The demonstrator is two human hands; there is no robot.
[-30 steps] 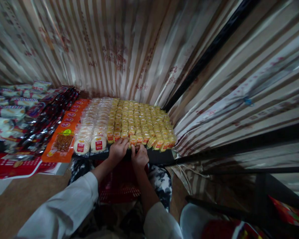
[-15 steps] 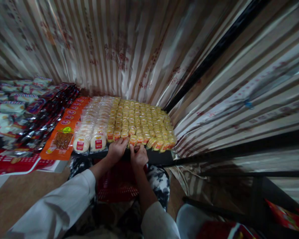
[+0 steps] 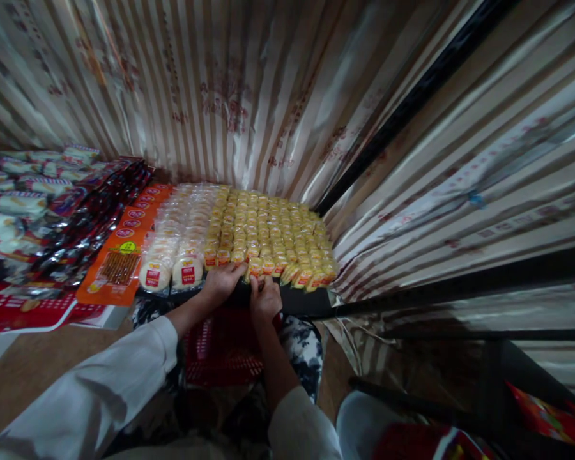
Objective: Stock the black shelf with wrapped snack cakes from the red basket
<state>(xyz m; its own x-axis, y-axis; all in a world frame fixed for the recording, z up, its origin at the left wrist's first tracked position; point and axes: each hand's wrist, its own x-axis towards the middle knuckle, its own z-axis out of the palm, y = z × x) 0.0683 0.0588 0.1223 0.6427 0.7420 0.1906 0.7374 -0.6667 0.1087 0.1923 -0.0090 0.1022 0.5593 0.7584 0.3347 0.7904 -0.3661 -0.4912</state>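
Small yellow snack packets (image 3: 263,233) with red and orange labels stand in tight rows on a black shelf (image 3: 309,301). At the front edge, my left hand (image 3: 222,282) has its fingers pressed together against the left side of a front packet. From below, my right hand (image 3: 267,300) curls in, thumb and forefinger closed at the bottom of that same packet. My fingers partly cover its lower edge. Left of the yellow rows are clear packs of round white crackers (image 3: 188,271) with red labels, then an orange bag of pretzel sticks (image 3: 119,268).
Dark, shiny packs (image 3: 89,227) and white-and-blue wrapped snacks (image 3: 22,203) fill the shelf's left side. A red basket (image 3: 223,358) sits below the shelf between my knees. Striped plastic sheeting (image 3: 249,96) hangs behind, crossed by a black post (image 3: 402,108).
The view has shifted very slightly. Both hands stay at the same front packet, with hardly any movement of the fingers.
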